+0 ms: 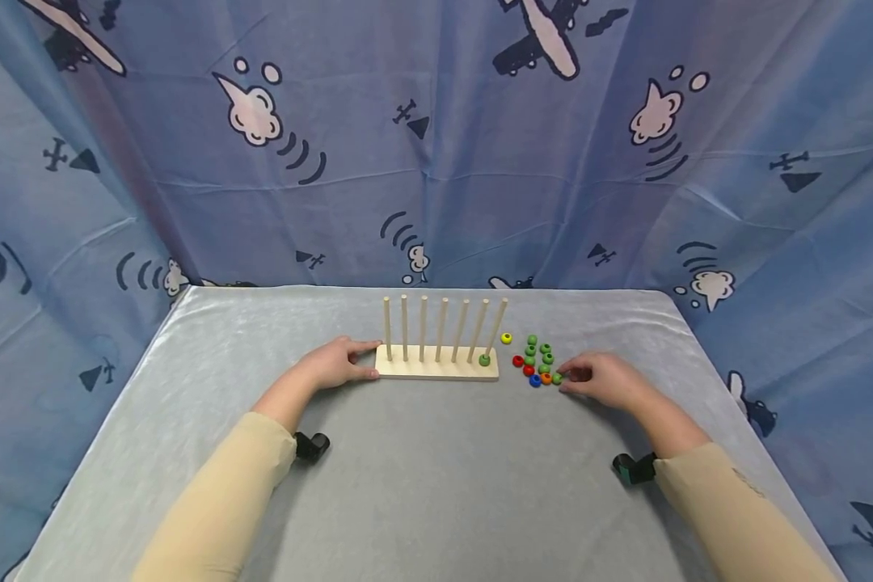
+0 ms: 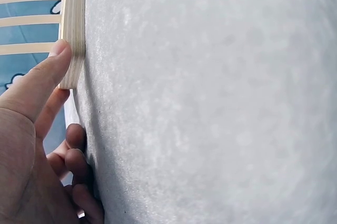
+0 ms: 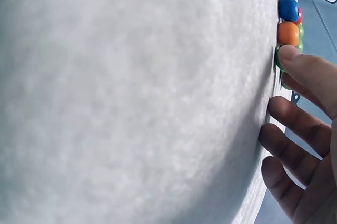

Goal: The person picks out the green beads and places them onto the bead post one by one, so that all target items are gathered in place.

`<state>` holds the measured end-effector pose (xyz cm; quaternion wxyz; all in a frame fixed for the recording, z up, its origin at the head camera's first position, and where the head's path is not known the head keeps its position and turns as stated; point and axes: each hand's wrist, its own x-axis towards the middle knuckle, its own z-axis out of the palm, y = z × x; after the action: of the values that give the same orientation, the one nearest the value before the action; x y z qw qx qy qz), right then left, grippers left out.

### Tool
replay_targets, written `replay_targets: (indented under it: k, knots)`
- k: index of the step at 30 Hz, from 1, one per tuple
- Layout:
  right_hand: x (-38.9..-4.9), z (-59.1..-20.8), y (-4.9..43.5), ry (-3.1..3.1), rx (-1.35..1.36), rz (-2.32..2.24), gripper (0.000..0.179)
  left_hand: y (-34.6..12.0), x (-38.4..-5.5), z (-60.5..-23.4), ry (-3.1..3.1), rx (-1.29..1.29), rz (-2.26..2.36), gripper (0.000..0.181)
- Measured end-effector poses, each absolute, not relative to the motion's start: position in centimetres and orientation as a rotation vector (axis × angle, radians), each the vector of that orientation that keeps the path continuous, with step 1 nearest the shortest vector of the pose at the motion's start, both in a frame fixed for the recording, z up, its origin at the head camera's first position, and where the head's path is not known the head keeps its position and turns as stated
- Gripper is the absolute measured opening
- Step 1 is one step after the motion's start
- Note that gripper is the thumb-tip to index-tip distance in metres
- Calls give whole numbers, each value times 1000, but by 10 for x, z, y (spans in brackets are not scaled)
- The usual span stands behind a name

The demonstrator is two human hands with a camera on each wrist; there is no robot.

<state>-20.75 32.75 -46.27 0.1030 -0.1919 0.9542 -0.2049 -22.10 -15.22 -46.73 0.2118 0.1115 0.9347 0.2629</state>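
Observation:
A wooden peg rack (image 1: 436,369) with a row of upright pegs stands on the table, a green bead (image 1: 484,360) low on its rightmost peg. My left hand (image 1: 333,362) grips the rack's left end, thumb on the near edge and forefinger toward the back corner. The other fingers hang below in the left wrist view. My right hand (image 1: 605,378) pinches a green bead (image 1: 557,378) between thumb and forefinger at the table surface, its remaining fingers spread loosely. Just left of that bead sit an orange bead (image 3: 288,33) and a blue bead (image 3: 288,9).
More beads lie grouped right of the rack: several green ones (image 1: 546,358), two red ones (image 1: 518,361), and a yellow bead (image 1: 506,338) apart toward the back. A pale cloth covers the table (image 1: 436,485). A blue patterned curtain (image 1: 378,162) hangs behind it.

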Motion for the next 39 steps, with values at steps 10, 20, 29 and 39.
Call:
replay_targets:
  k: [10,20,29,39]
  knots:
    - [-216,-463,326,2827,-597,-615,25,-153,-220,-464,2588,293,743,70]
    - [-213,-455,327,2848,-565,-627,24,-152,-219,-465,2604,311,730,70]
    - [-212,-443,325,2849,-540,-670,25,-151,-220,-468,2611,314,720,71]
    - [-213,-418,313,2916,-571,-735,28,-151,-219,-467,2604,316,725,70]
